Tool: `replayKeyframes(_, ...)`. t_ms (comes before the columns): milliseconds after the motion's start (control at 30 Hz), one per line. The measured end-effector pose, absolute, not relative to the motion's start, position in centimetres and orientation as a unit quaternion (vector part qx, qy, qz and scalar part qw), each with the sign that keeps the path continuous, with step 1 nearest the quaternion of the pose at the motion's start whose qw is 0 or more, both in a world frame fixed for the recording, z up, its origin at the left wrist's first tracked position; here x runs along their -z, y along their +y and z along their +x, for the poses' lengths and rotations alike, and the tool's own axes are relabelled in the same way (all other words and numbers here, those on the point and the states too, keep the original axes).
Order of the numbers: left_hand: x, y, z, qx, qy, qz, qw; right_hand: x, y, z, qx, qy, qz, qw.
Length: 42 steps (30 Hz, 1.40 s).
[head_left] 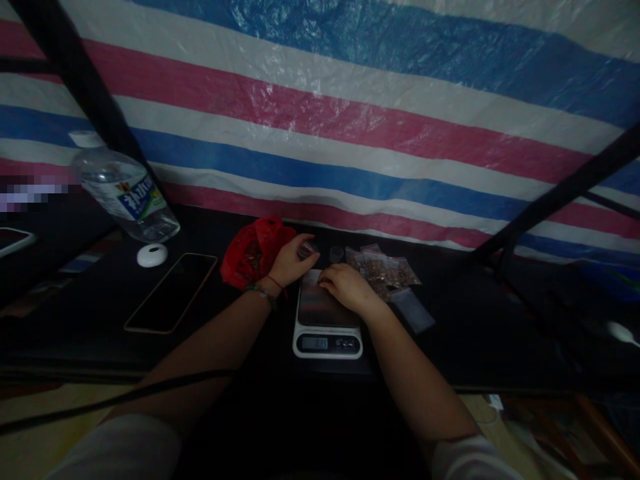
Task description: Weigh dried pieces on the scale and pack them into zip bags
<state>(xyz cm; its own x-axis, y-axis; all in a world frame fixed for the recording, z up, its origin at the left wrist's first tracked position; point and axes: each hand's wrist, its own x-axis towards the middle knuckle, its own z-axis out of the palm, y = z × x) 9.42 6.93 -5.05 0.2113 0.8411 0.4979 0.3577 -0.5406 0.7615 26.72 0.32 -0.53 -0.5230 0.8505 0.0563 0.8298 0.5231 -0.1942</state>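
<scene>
A small white digital scale (327,333) with a shiny metal top sits on the dark table in front of me. My left hand (293,261) is curled round a small clear cup or container (307,250) just beyond the scale's far left corner, beside a red plastic bag (253,251). My right hand (347,287) rests on the scale's far edge with fingers bent and pinched together; what they hold is too small to make out. Small clear bags of brownish bits (383,270) lie right of my right hand.
A dark phone (173,292) lies flat at the left, with a white round puck (152,255) and a tilted water bottle (123,189) behind it. An empty clear bag (413,311) lies right of the scale. A striped tarp (350,120) backs the table. Black frame bars cross both sides.
</scene>
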Motion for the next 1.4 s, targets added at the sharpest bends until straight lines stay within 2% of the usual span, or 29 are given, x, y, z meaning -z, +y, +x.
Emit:
replayKeyframes(767, 4.1, 6.1, 9.5, -0.444, 0.397, 0.761, 0.258, 0.8, 0.6, 27.2, -0.077, -0.863, -0.486, 0.116)
replayKeyframes(867, 4.0, 6.0, 9.6, -0.438, 0.389, 0.772, 0.249, 0.7, 0.8, 27.7, -0.098, -0.853, -0.485, 0.166)
replayKeyframes(1033, 3.4, 5.3, 10.0, -0.404, 0.347, 0.815, 0.229, 0.1, 1.1, 28.2, -0.125, -0.79, -0.48, 0.361)
replayKeyframes(1100, 2.9, 4.8, 10.3, -0.397, 0.331, 0.83, 0.211, 0.1, 1.1, 27.8, -0.117, -0.765, -0.479, 0.414)
replayKeyframes(1400, 1.7, 3.1, 11.1, -0.396, 0.331, 0.844, 0.146, -0.3, 0.2, 26.7, -0.141, -0.776, -0.477, 0.388)
